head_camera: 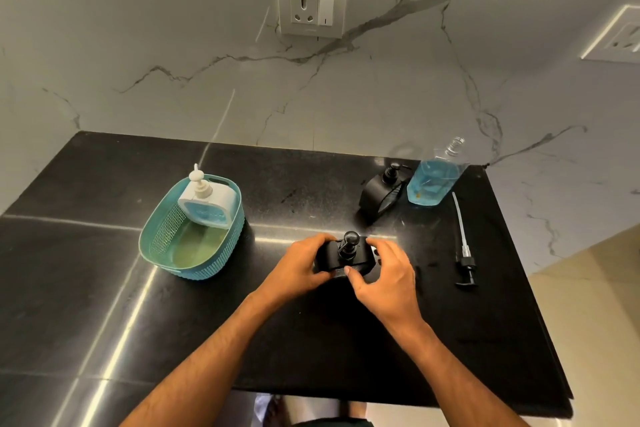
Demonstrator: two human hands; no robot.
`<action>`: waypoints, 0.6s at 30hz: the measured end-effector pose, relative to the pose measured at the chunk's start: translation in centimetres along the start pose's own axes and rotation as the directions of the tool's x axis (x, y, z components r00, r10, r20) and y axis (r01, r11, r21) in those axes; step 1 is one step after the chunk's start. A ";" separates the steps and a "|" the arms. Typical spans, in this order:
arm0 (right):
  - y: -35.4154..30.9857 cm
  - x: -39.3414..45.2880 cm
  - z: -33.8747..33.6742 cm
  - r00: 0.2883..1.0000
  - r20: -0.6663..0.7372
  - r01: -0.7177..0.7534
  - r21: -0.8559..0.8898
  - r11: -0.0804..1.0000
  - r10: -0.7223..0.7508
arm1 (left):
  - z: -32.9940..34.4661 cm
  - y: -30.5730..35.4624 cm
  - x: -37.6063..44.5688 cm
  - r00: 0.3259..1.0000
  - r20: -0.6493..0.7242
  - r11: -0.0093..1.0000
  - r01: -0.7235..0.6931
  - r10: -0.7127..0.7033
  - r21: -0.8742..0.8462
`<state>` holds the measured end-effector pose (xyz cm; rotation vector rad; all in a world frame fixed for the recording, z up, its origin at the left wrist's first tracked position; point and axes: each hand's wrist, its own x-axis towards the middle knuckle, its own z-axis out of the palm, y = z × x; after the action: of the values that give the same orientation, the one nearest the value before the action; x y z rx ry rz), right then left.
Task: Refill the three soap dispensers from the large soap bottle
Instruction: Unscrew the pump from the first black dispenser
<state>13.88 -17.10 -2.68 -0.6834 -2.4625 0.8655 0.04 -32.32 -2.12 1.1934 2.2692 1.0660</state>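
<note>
Both hands, left hand (300,263) and right hand (384,270), clamp a black soap dispenser (344,258) mid-countertop (104,288); the uncapped large soap bottle (433,180) stands near the back right corner.

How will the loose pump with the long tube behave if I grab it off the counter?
The loose pump lies flat on the black counter, apart from the large soap bottle. Its thin pale tube looks slightly bowed, so it probably flexes if lifted by that end. The black head looks like the heavier end; grip there. It may be slick with soap, though none shows.
</note>
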 end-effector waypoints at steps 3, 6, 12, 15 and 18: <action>-0.9 0.7 0.1 0.997 -0.029 0.071 -0.085 0.994 -0.073 | 0.0 0.4 0.2 1.000 -0.012 1.000 0.008 -0.009 -0.005; -1.8 1.5 0.3 0.997 -0.011 0.074 -0.083 0.994 -0.075 | 0.1 0.6 0.3 1.000 -0.022 1.000 0.012 -0.012 -0.004; -2.6 2.7 0.5 0.999 0.027 0.045 -0.128 0.991 -0.042 | 0.6 1.1 0.5 0.999 -0.052 1.000 0.006 -0.007 -0.025; -2.7 3.1 0.3 0.994 0.080 0.083 -0.072 0.994 -0.077 | 0.8 1.0 0.5 0.997 -0.076 0.999 0.011 -0.015 -0.050; -2.7 3.9 -0.5 0.973 0.194 0.134 -0.017 0.991 -0.128 | 0.9 0.9 0.5 0.996 -0.084 0.998 0.015 -0.020 -0.061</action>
<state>10.34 -16.47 0.42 -0.4592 -2.6625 0.8818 0.85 -31.17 -2.00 1.1225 2.2892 1.1909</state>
